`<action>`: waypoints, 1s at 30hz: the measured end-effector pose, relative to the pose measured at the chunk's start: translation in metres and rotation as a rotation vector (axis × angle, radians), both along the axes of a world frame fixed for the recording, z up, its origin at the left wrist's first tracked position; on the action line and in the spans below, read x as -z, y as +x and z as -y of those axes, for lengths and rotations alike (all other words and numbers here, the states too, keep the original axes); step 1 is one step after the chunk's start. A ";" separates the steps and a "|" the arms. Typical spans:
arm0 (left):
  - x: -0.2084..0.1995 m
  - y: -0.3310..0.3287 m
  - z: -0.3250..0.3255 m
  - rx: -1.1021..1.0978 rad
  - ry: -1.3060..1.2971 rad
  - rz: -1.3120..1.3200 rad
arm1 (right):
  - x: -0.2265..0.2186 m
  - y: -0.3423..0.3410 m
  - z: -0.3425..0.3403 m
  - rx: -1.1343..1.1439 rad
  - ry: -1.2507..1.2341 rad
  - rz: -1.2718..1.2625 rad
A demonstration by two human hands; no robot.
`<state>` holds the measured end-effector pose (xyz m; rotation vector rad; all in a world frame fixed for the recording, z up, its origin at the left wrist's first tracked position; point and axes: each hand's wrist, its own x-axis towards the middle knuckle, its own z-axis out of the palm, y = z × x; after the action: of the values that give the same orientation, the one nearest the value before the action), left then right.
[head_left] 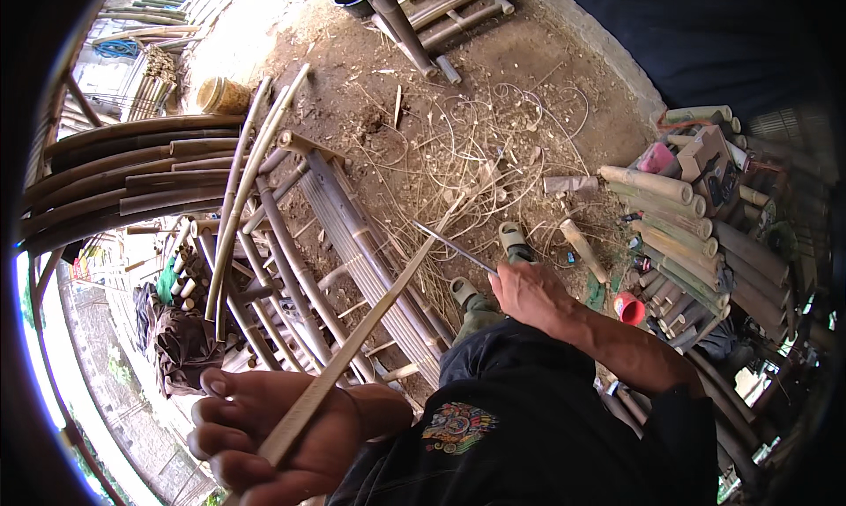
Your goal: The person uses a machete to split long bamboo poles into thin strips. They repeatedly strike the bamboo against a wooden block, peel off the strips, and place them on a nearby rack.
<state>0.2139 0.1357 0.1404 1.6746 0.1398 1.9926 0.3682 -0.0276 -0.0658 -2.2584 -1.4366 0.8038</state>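
Observation:
A long, pale bamboo strip (374, 316) runs from the lower left up toward the middle of the view. It lies across the upturned palm of my left hand (264, 409), whose fingers curl loosely under and beside it. My right hand (533, 294) is closed around the handle of a knife, and the handle is hidden in my fist. The narrow grey knife blade (458, 249) points up and left, its tip close to or touching the strip; I cannot tell which. Beyond the blade, the strip's far end merges with thin bamboo shavings (493, 167) on the ground.
A bamboo bench frame (352, 241) stands left of my legs. Curved bamboo poles (132, 175) are stacked at the left, and two long pieces (256, 184) lean there. Cut bamboo (679, 241), a cardboard box (705, 167) and a red cup (628, 308) are at the right.

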 end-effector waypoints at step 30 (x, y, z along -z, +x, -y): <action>0.367 0.116 -0.088 0.313 -0.411 -0.149 | 0.381 0.053 -0.133 -0.056 0.283 -0.227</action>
<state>0.3296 0.2238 -0.2269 1.4711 0.2987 1.4907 0.4213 0.1055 -0.4470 -1.8622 -1.4125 0.7897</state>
